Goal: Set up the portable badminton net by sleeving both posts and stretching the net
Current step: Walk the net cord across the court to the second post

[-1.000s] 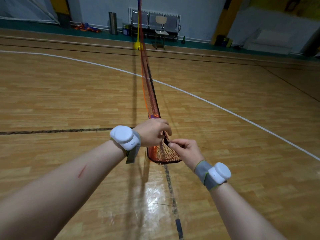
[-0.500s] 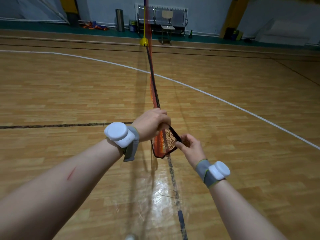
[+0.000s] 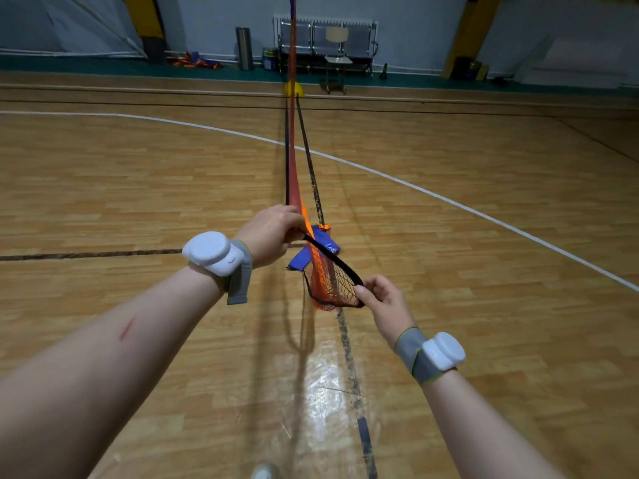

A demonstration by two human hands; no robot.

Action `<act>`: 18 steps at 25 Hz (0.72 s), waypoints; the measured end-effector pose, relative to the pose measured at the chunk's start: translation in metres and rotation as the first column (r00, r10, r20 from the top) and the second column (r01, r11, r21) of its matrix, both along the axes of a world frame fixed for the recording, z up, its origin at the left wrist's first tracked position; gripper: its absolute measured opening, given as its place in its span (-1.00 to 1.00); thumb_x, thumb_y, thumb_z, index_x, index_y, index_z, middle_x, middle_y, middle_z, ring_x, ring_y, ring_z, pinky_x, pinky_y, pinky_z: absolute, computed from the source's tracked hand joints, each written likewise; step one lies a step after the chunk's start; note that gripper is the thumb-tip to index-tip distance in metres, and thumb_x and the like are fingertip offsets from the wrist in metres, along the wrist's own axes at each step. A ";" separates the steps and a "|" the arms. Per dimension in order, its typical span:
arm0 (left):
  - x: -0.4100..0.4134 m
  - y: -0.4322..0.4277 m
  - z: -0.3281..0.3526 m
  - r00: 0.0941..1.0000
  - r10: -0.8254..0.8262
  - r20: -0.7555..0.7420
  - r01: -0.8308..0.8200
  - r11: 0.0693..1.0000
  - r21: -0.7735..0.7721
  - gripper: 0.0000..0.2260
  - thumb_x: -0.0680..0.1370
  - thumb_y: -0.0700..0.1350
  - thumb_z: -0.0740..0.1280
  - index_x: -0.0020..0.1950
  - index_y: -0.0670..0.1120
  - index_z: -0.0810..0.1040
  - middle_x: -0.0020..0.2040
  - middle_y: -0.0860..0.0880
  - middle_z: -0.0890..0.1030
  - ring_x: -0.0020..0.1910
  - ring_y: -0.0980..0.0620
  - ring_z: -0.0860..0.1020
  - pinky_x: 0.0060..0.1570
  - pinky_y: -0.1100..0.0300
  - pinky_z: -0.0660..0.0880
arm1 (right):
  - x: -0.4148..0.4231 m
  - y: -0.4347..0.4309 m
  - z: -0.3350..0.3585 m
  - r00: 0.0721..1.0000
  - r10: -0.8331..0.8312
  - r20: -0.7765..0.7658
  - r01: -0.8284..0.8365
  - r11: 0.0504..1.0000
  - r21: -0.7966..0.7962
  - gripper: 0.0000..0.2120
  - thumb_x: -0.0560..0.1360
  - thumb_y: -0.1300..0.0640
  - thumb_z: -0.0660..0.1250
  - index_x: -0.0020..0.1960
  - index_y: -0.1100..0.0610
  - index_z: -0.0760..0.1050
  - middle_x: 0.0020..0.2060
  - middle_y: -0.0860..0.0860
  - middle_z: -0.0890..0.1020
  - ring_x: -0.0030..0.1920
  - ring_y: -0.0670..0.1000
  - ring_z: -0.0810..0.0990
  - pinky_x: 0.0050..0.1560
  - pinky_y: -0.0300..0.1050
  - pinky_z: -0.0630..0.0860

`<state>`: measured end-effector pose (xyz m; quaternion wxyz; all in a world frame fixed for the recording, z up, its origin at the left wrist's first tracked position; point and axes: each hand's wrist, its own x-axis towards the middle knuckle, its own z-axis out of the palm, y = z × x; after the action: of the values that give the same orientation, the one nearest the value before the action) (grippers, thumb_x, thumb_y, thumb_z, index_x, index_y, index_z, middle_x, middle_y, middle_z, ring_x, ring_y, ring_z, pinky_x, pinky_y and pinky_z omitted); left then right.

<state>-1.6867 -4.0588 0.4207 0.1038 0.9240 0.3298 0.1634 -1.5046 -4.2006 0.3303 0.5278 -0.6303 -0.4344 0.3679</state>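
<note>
An orange badminton net (image 3: pixel 294 160) with black edging runs from my hands away to a far post (image 3: pixel 292 39) standing on a yellow base (image 3: pixel 293 88). My left hand (image 3: pixel 273 233) grips the bunched net at its top edge. My right hand (image 3: pixel 382 299) pinches the black end band (image 3: pixel 337 262), holding the net's end pocket spread open between both hands. The loose orange mesh (image 3: pixel 323 288) hangs below the band. No near post is in view.
A blue bag (image 3: pixel 320 248) lies on the wooden floor just beyond my hands, on a black court line. A white curved line crosses the floor. Benches, a chair (image 3: pixel 337 60) and a bin (image 3: pixel 243 48) stand along the far wall.
Both hands have drawn apart, the left rising and the right lowering, so the net's end band has opened wider. The blue bag on the floor has come into view.
</note>
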 end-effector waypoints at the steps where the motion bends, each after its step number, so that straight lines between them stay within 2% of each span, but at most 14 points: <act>1: -0.002 0.002 -0.004 1.000 0.017 -0.008 -0.017 1.000 -0.021 -0.88 0.54 -0.26 0.26 0.01 -0.18 0.57 0.00 -0.11 0.54 0.04 -0.08 0.46 -0.02 0.16 0.35 | -0.004 -0.004 0.004 0.999 0.013 -0.053 -0.012 1.000 0.016 -0.78 0.52 0.29 0.26 -0.21 0.02 0.49 -0.36 -0.10 0.58 -0.37 -0.23 0.53 -0.30 -0.37 0.45; 3: -0.003 0.001 -0.014 0.998 0.027 -0.049 -0.030 0.998 -0.057 -0.89 0.53 -0.25 0.27 0.00 -0.18 0.57 0.00 -0.12 0.54 0.05 -0.10 0.47 0.01 0.07 0.40 | -0.011 -0.015 0.013 0.993 0.057 -0.100 -0.054 0.998 0.028 -0.75 0.53 0.29 0.25 -0.18 -0.02 0.57 -0.38 -0.05 0.59 -0.39 -0.12 0.51 -0.39 -0.33 0.43; 5: 0.000 -0.003 -0.021 0.995 0.016 -0.103 -0.024 0.997 -0.079 -0.88 0.54 -0.22 0.27 0.03 -0.18 0.57 0.03 -0.13 0.53 0.07 -0.11 0.46 0.05 0.03 0.40 | -0.017 -0.023 0.023 0.992 0.103 -0.078 -0.099 0.994 0.052 -0.76 0.51 0.29 0.28 -0.19 0.01 0.60 -0.49 -0.08 0.49 -0.49 -0.14 0.40 -0.47 -0.36 0.32; 7: 0.005 -0.010 -0.026 0.994 0.023 -0.108 -0.032 0.996 -0.082 -0.86 0.54 -0.22 0.27 0.06 -0.16 0.57 0.07 -0.12 0.52 0.10 -0.09 0.46 0.06 0.06 0.41 | -0.021 -0.029 0.030 0.989 0.139 -0.054 -0.135 0.989 0.066 -0.86 0.50 0.31 0.29 -0.17 0.16 0.58 -0.62 -0.16 0.38 -0.59 -0.21 0.30 -0.55 -0.41 0.24; 9: 0.012 -0.025 -0.028 0.996 0.014 -0.088 -0.021 0.996 -0.084 -0.80 0.53 -0.29 0.25 0.11 -0.13 0.56 0.13 -0.09 0.50 0.14 -0.07 0.47 0.06 0.13 0.42 | -0.024 -0.037 0.033 0.988 0.153 -0.019 -0.152 0.987 0.056 -0.90 0.49 0.31 0.30 -0.16 0.20 0.57 -0.65 -0.16 0.34 -0.61 -0.21 0.29 -0.56 -0.43 0.23; 13: 0.022 -0.072 -0.027 0.969 -0.214 -0.122 0.196 0.970 -0.145 -0.54 0.42 -0.45 0.16 0.25 -0.11 0.51 0.31 -0.04 0.46 0.28 0.00 0.43 0.22 0.21 0.36 | -0.022 -0.047 0.034 0.994 0.109 0.022 -0.110 0.992 0.060 -0.90 0.49 0.29 0.31 -0.16 0.19 0.57 -0.65 -0.19 0.39 -0.57 -0.23 0.33 -0.49 -0.48 0.25; 16: 0.018 -0.102 -0.030 0.947 -0.312 -0.075 0.294 0.938 -0.185 -0.67 0.45 -0.35 0.22 0.20 -0.18 0.52 0.20 -0.10 0.51 0.20 -0.05 0.47 0.16 0.16 0.36 | -0.022 -0.052 0.030 0.997 0.078 0.020 -0.080 0.995 0.063 -0.82 0.49 0.28 0.31 -0.23 0.08 0.55 -0.65 -0.18 0.37 -0.57 -0.22 0.30 -0.49 -0.45 0.24; 18: 0.014 -0.103 -0.030 0.962 -0.257 -0.091 0.234 0.951 -0.203 -0.76 0.52 -0.22 0.28 0.18 -0.16 0.53 0.15 -0.10 0.53 0.17 -0.04 0.47 0.15 0.13 0.36 | -0.025 -0.052 0.024 0.997 0.076 0.026 -0.078 0.996 0.051 -0.81 0.48 0.26 0.34 -0.23 0.01 0.54 -0.59 -0.17 0.34 -0.54 -0.22 0.30 -0.47 -0.43 0.26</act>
<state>-1.6724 -4.1616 0.3907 0.1917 0.9517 0.2317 0.0628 -1.5295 -4.2528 0.3545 0.5241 -0.6037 -0.4741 0.3689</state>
